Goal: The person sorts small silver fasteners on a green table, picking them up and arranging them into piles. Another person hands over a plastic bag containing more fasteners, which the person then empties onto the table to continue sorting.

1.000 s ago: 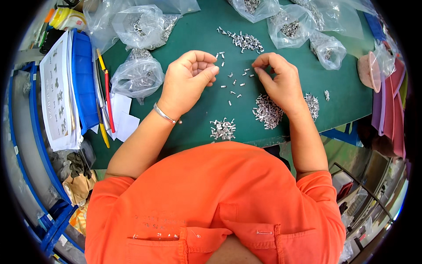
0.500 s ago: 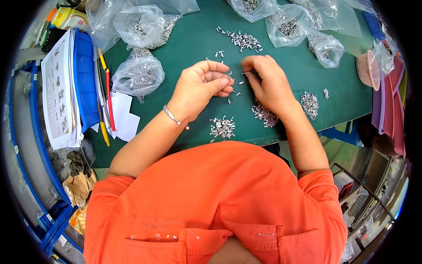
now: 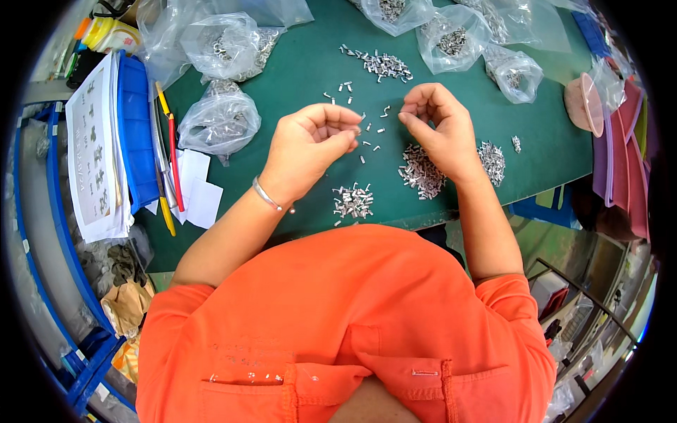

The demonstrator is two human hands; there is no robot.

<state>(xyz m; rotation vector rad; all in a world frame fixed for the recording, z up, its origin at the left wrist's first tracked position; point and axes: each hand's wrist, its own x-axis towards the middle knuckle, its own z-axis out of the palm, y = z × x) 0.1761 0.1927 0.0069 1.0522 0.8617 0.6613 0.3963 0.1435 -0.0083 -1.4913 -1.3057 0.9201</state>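
Observation:
My left hand [image 3: 307,146] hovers over the green table, thumb and forefinger drawn together. Whatever lies between those fingertips is too small to make out. Opposite it, my right hand [image 3: 443,128] is curled, thumb close to the bent fingers; their grip is partly hidden. Several small silver metal parts [image 3: 381,130] lie scattered between the hands. Below my right hand sits a heap of metal parts [image 3: 421,173], with another heap [image 3: 491,163] beyond the wrist. Nearer my body is a smaller heap [image 3: 352,202]. A loose pile [image 3: 388,66] spreads farther back.
Open clear bags of metal parts [image 3: 220,116] stand at the left, and more bags [image 3: 451,41] at the back right. A blue tray [image 3: 137,127] with papers [image 3: 92,148], a red pencil [image 3: 175,162] and a pink cup [image 3: 584,106] flank the green table [image 3: 296,70].
My hands have moved apart: the left slightly left and the right slightly right. The scattered parts between them show more plainly. The whole view has shifted a little.

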